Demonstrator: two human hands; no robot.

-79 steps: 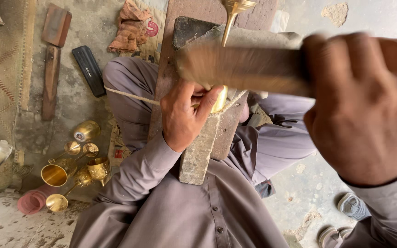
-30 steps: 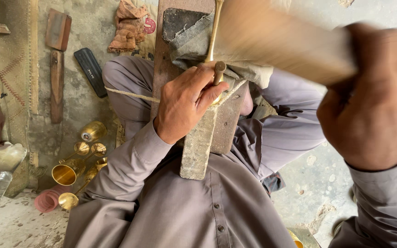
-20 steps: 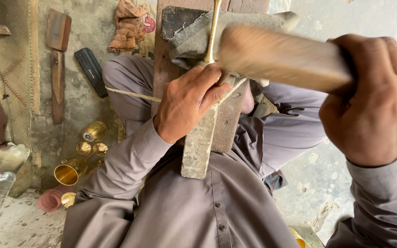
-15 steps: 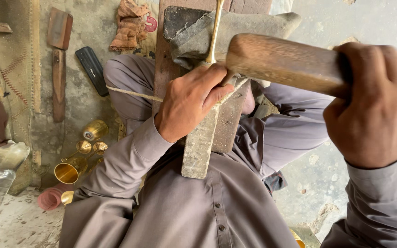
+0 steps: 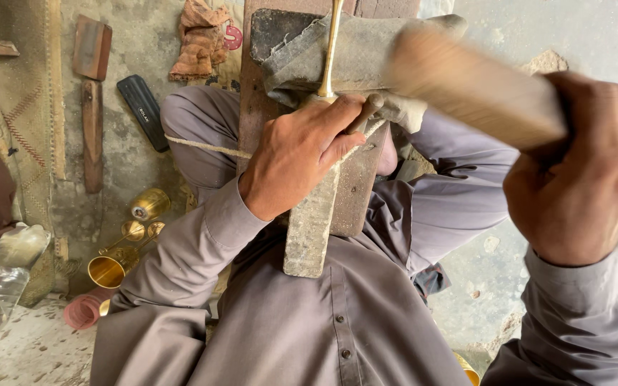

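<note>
rough concrete floor spreads under a seated person in grey clothes, with a wooden block (image 5: 355, 186) lying across the lap as the work surface. on the block's far end sits a grey pad (image 5: 366, 53), and a thin brass rod (image 5: 331, 46) runs upright over it. the left hand (image 5: 302, 154) rests on the block just below the pad, fingers curled shut around the rod's lower end (a dark tool tip shows beside the thumb). right of the block, the right hand (image 5: 584, 175) is clenched tight on a wooden mallet (image 5: 466, 86), blurred and raised over the pad. left of the block, on the floor, stand brass cups (image 5: 126, 239), a black case (image 5: 144, 111) and a plastic bottle (image 5: 1, 286).
</note>
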